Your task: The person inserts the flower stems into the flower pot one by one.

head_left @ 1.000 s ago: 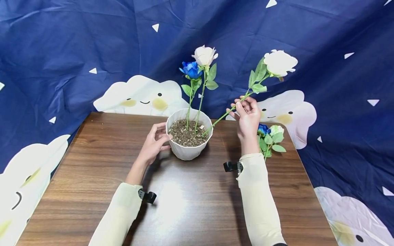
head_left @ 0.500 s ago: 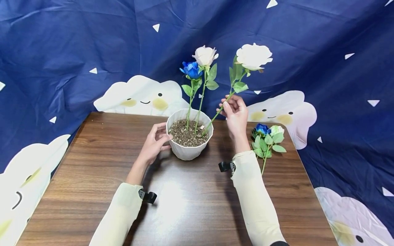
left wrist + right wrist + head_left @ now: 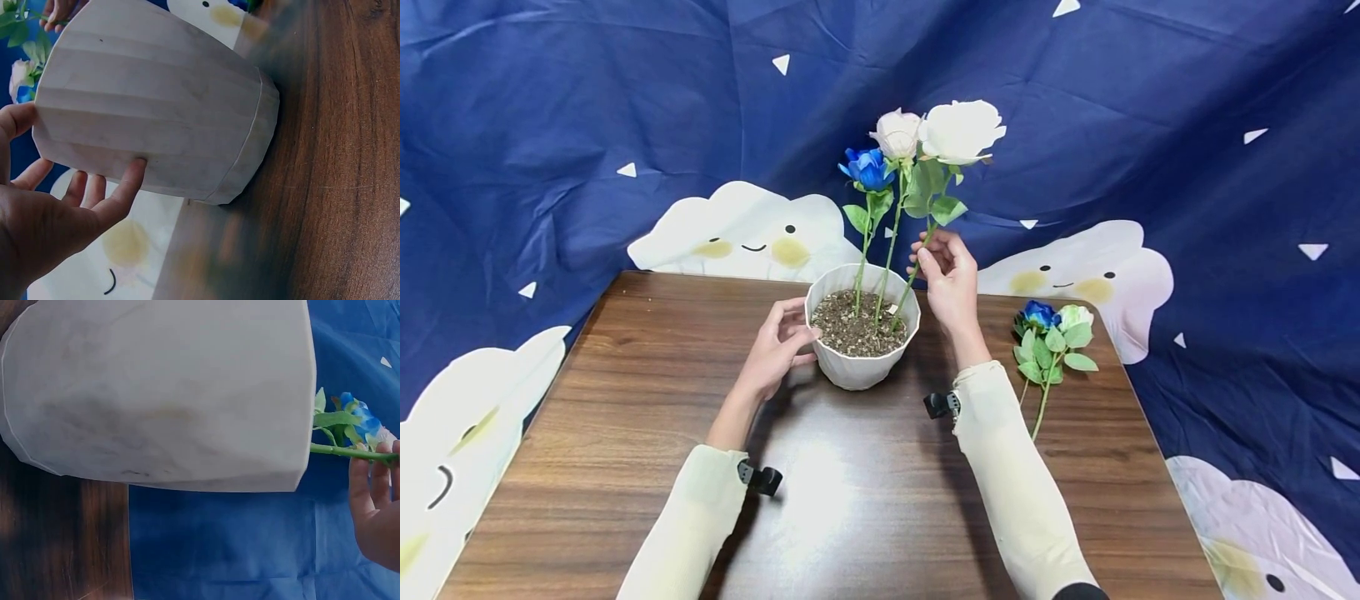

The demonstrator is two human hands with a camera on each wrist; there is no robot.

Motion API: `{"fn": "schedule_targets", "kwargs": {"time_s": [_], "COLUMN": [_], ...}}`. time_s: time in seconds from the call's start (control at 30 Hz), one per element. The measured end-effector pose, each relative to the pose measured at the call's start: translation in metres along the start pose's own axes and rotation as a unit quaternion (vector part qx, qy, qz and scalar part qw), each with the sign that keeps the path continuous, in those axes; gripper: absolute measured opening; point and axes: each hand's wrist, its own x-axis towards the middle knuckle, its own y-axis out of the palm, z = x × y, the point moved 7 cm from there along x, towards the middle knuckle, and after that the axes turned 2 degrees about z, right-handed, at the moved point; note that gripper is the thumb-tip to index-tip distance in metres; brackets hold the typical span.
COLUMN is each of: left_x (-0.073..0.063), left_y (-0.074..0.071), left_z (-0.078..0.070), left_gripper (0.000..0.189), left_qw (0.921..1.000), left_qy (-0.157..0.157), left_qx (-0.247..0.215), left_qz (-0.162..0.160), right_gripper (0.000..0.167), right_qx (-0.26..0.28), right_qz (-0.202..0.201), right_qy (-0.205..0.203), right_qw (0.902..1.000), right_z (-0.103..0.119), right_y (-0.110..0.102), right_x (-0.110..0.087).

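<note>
A white faceted flower pot (image 3: 857, 372) filled with soil (image 3: 850, 333) stands on the table. My left hand (image 3: 775, 346) holds its left side, thumb at the rim and the other fingers spread along the wall in the left wrist view. To the right, my right hand (image 3: 953, 279) pinches the green stem of a large white rose (image 3: 962, 132). The stem's lower end meets the soil near the pot's right rim. A blue rose (image 3: 868, 170) and a pale pink-white rose (image 3: 897, 135) stand upright in the same soil. How deep the stems go is hidden.
On the wooden table (image 3: 625, 392), right of my right arm, lie a blue flower (image 3: 1040, 314) and a whitish flower (image 3: 1075, 317) with leafy stems. A blue cloth (image 3: 625, 92) with clouds and white triangles hangs behind the table.
My right hand has moved left with the white rose, bringing its slanted stem closer to upright and its bloom beside the pale rose. My left hand and the pot have stayed put.
</note>
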Motion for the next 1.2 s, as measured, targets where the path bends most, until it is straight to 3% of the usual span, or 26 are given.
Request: {"fn": "schedule_targets", "kwargs": {"time_s": [0.63, 1.03, 1.2], "left_x": [-0.001, -0.002, -0.001], "left_y": [-0.001, 0.0, 0.0], "left_z": [0.001, -0.001, -0.001], "left_gripper": [0.06, 0.059, 0.059], "left_qw": [1.0, 1.0, 1.0], "left_qy": [0.009, 0.001, 0.0], "left_qx": [-0.003, -0.003, -0.002], "left_qz": [0.002, -0.005, -0.003], "right_gripper": [0.016, 0.018, 0.014], "right_qx": [-0.049, -0.053, -0.06], "right_qz": [0.047, 0.054, 0.06], "right_qy": [0.004, -0.026, -0.032], "right_qw": [0.9977, 0.9968, 0.9959], "right_z": [-0.013, -0.028, -0.017], "right_y": [0.015, 0.017, 0.022], "right_x": [-0.002, -0.006, -0.009]}}
